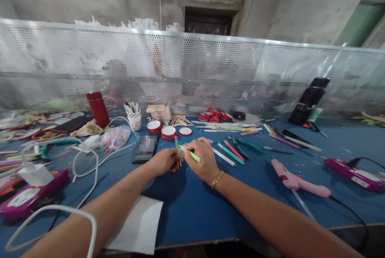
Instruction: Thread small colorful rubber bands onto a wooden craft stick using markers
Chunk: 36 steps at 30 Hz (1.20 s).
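My right hand is closed round a light green marker pen, its tip pointing left toward my other hand. Between the fingers of my left hand stands a small flat stick coloured red and teal. The two hands almost meet over the middle of the blue table, and the spot where pen and stick come together is partly hidden by fingers. Just behind them sit red-rimmed round pieces with white tops. A dark phone lies left of my left hand. Loose markers lie to the right.
Green-handled pliers and a pink glue gun lie right. A paper cup of pens, a red flask and a white cable are left. White paper lies in front. A perforated metal screen stands behind.
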Each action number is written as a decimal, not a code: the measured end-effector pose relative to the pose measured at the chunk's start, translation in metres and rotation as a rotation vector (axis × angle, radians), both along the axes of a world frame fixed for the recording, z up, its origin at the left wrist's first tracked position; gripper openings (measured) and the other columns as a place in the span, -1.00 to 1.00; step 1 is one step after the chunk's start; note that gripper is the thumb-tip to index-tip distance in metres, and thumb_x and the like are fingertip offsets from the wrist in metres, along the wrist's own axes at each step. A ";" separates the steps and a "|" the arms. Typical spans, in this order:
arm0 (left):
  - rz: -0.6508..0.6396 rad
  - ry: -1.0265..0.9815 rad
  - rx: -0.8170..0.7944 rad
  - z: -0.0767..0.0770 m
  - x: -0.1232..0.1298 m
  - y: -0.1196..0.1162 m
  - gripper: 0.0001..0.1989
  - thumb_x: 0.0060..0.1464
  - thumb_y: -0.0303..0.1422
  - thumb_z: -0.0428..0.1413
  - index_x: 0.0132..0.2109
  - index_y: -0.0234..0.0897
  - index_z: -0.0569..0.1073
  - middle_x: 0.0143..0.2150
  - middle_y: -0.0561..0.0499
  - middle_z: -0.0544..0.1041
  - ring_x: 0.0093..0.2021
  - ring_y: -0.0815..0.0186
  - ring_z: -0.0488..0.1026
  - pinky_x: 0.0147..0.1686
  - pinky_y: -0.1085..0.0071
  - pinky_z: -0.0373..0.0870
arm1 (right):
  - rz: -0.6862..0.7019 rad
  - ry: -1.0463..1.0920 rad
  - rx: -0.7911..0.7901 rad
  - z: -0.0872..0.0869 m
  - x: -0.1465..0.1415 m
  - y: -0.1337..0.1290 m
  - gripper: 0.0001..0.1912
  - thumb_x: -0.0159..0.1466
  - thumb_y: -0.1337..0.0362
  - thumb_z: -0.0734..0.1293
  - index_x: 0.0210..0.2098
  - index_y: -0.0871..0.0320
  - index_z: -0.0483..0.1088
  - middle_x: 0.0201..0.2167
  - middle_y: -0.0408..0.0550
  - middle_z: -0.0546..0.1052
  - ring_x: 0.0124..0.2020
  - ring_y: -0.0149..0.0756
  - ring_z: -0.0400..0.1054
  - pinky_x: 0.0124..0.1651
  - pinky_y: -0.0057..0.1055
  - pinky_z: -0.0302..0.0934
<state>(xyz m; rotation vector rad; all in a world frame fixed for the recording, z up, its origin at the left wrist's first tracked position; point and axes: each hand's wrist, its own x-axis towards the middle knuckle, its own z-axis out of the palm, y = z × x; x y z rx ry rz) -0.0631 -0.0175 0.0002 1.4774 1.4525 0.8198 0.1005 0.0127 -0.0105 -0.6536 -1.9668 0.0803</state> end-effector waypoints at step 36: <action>-0.008 -0.029 0.005 -0.007 -0.003 0.001 -0.85 0.06 -0.34 0.02 -0.41 -0.30 0.34 -0.58 0.08 0.42 -0.63 0.45 0.34 -0.58 0.51 0.23 | 0.050 -0.021 -0.013 0.001 -0.001 -0.002 -0.89 0.25 0.32 0.24 -0.43 0.10 0.29 -0.52 -0.20 0.44 -0.44 -0.35 0.27 -0.01 -0.26 0.04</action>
